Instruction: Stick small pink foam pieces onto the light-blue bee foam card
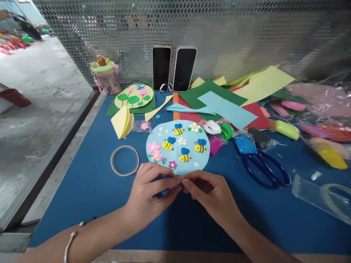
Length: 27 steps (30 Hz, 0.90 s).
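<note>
A light blue oval card (189, 166) lies mid-table, bearing clay bees, white flowers, and pink and purple flowers at its lower left. Just below the card's lower edge, my left hand (156, 184) and my right hand (207, 188) meet at the fingertips. Both hands are pinched together; a bit of purple or pink shows near the left fingertips, but what they hold is too small to make out. A silver bracelet circles my left wrist. The tape roll (112, 162) lies left of the card.
Blue-handled scissors (264, 171) lie to the right, near bagged clay (329, 151). Behind are coloured papers (230, 109), two phones (161, 69) leaning on the perforated metal panel (233, 40), a lidded cup (106, 78) and a yellow oval lotus card (124, 96).
</note>
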Available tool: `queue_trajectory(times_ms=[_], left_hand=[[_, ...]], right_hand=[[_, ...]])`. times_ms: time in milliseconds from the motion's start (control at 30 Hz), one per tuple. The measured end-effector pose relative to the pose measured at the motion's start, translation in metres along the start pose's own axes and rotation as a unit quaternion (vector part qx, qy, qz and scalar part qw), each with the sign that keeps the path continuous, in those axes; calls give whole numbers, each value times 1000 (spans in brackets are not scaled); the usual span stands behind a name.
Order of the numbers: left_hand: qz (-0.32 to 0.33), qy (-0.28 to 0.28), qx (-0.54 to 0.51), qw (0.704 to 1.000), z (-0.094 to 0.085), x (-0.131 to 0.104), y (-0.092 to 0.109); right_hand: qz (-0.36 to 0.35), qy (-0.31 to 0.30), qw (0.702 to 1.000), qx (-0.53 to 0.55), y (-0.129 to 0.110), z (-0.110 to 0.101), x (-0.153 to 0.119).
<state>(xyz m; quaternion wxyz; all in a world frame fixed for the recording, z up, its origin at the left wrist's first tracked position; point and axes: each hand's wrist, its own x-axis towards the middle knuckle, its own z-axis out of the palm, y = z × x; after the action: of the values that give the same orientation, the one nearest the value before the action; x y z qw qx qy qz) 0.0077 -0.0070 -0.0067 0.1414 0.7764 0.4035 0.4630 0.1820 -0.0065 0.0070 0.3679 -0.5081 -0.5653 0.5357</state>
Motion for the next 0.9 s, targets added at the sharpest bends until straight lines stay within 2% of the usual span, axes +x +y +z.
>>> queue_trajectory(times_ms=[300,500,900], left_hand=[[-8,17,2,1000,-1,2,1],[-11,30,-10,999,-3,2,0],[-10,16,-14,1000,-1,2,-2]], right_hand=[[-21,6,999,-34,1,3,-2],[-5,-6,1000,-4,-2,1,-2],[8,-1,1000,0,-1,0,0]])
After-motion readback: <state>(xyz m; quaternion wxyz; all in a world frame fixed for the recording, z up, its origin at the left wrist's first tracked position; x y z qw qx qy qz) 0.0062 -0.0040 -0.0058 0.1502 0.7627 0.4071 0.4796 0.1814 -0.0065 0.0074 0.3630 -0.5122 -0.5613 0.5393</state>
